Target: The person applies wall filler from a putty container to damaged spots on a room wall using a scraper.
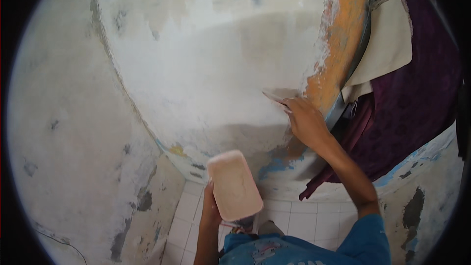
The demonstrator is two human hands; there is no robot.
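Note:
My left hand (pixel 210 205) grips the left side of a pale pink rectangular tub (pixel 235 184), held in front of my body; a light, whitish paste shows inside it. Out to the right, my right hand (pixel 305 118) is closed on a putty knife (pixel 273 97), whose thin blade points left against the wall (pixel 235 59). Fresh-looking white and beige patches cover this wall. Most of the knife's handle is hidden by my fingers.
A strip of bare orange wall (pixel 346 34) runs along the right, beside a hanging dark purple cloth (pixel 407 93) and a cream cloth (pixel 390 44). The left wall (pixel 64 93) meets the worked wall at a corner. White floor tiles (pixel 301 223) lie below.

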